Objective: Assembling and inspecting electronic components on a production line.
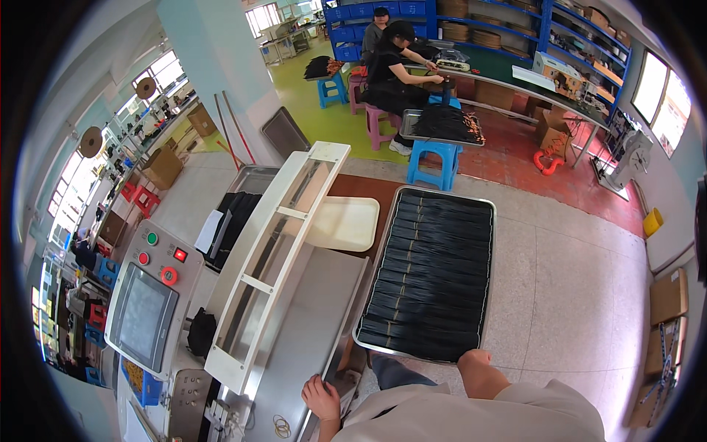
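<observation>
My left hand (321, 398) rests on the grey metal worktop (283, 346) of a machine, fingers spread and nothing in them. A few thin yellowish rubber bands (281, 426) lie beside it. My right hand (475, 359) is closed at the near right corner of a metal tray (361, 340); its fingertips are partly hidden. Rows of bundled black cables (434, 276), tied with thin bands, fill this tray. Along the worktop's left side runs the machine's long white frame (236, 324) with clear panels.
Left of me stands a control panel (143, 309) with a screen and buttons. A cream tray (353, 225) lies beyond the worktop. Farther off, a blue stool (434, 163) bears another tray of black cables, near a seated person (390, 74). Cardboard boxes (669, 302) stand at right.
</observation>
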### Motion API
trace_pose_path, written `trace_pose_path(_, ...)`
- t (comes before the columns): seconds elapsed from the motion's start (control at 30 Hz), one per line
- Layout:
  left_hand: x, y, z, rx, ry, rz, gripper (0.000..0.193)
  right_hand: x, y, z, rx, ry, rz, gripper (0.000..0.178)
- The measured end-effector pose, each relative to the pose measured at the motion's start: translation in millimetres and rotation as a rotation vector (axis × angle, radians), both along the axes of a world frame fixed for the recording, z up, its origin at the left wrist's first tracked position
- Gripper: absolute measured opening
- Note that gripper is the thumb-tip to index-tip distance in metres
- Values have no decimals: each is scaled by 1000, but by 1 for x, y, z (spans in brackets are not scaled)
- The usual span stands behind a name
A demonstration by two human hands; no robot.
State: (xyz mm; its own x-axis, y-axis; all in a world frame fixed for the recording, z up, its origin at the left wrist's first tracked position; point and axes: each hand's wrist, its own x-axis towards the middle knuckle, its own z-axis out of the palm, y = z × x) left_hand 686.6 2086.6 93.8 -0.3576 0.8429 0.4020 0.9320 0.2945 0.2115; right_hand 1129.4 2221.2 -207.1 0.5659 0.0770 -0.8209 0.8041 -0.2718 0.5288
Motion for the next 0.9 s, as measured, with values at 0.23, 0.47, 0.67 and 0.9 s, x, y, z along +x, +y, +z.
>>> trace_pose_path(0.23, 3, -2, 0, -23, 44, 6, 30, -33, -7, 93, 62, 93, 76, 42)
trace_pose_path(0.47, -2, -16, 4, -15, 23, 176, 30, -53, 6, 143, 132, 161, 318, 41)
trace_pose_path(0.67, -6, -3, 5, 9, -54, 53, 31, -77, 45, 181, 236, 248, 686, 39)
trace_pose_path(0.9, 7, -42, 35, 261, -310, 116, 29, -141, 59, 192, 179, 280, 1076, 38)
